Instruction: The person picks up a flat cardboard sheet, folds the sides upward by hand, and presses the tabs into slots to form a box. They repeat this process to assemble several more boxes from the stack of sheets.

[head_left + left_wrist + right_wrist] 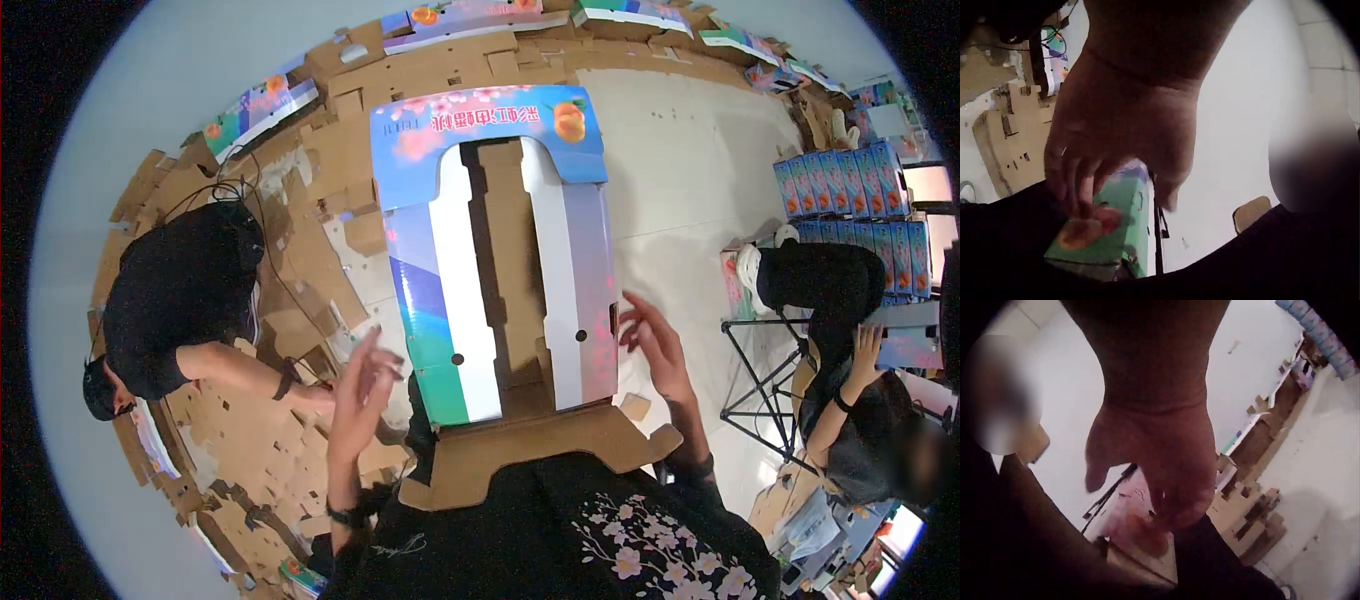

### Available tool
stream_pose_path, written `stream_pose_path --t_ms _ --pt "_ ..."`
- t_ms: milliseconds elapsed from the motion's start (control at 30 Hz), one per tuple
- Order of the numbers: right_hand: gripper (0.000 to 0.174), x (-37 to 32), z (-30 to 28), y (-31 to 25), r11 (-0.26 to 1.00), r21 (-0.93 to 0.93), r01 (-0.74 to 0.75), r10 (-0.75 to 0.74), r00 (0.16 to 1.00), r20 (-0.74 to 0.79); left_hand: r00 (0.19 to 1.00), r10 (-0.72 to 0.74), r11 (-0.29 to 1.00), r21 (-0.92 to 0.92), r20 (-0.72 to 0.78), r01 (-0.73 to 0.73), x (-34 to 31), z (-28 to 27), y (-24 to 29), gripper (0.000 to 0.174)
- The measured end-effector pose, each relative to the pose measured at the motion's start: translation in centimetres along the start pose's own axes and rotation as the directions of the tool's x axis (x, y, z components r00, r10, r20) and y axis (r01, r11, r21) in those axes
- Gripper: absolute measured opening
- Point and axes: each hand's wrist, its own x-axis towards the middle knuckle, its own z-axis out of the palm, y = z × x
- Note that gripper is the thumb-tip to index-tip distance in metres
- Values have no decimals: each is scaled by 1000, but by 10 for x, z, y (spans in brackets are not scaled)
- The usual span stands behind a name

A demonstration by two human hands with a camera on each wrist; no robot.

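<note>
The carton [595, 250] occupies the center of the head view, directly in front of the person's torso [560, 530]. Its far end panel [480, 120], printed with blossoms, lettering and a peach, is folded over the top. Two long flaps, left [465, 300] and right [565, 280], have white inner strips and one round hole each; the opening between them exposes the brown interior [515, 260]. The near end flap [545, 450], brown side up, extends toward the torso.

Left hand [365, 400]: beside the left wall of the carton, fingers extended and spread, thumb apart, gripping nothing. Right hand [660, 355]: beside the right wall, near the slot, fingers relaxed and spread wide. In the wrist views the fingers overlap the printed end faces, green on the left and pink on the right; contact cannot be confirmed.

Surroundings: flattened cardboard [270, 440] covers the floor [690, 190] at left and along the top of the frame. A person in black [185, 270] bends over it at left, near a cable [265, 245]. At right, rows of printed cartons [840, 182] stand above a seated person [870, 440] and a folding stool frame [765, 390].
</note>
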Motion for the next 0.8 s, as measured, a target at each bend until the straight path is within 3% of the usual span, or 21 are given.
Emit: stream_pose_path --t_ms 100,200,233,367,433,533,567,633,733,767,800 --pt "41 31 26 5 999 52 15 -8 992 -129 985 69 997 53 -159 -62 37 29 10 58" --pt "39 41 31 12 971 -159 179 -198 974 -114 962 228 942 283 -150 -179 47 35 1 56" --pt "38 40 30 14 964 -150 220 -236 967 -94 961 229 933 317 -157 -171 45 38 7 57" --pt "42 28 38 -4 953 -209 219 -246 963 -112 941 321 859 452 -110 -241 43 34 5 60" --pt "44 23 39 -12 913 -347 213 -261 961 -96 959 245 925 330 -144 -187 40 35 -1 59" --pt "46 25 40 -2 977 -154 150 -171 976 -132 978 135 974 205 -161 -100 38 36 0 60" --pt "50 23 38 -3 977 -179 118 -140 983 -115 981 95 983 173 -166 -66 36 35 1 61" --pt "59 19 33 -15 972 -229 56 -77 994 -82 974 194 956 245 -118 -161 28 28 -2 70" --pt "77 -11 18 -13 985 -38 168 -166 985 42 962 269 864 432 41 -260 -3 15 6 89" --pt "90 -24 8 -15 973 -162 164 -140 979 150 957 271 816 502 105 -286 -17 13 14 96" --pt "92 -34 7 -21 969 -208 130 -89 977 194 965 220 819 511 139 -261 -26 12 22 101"
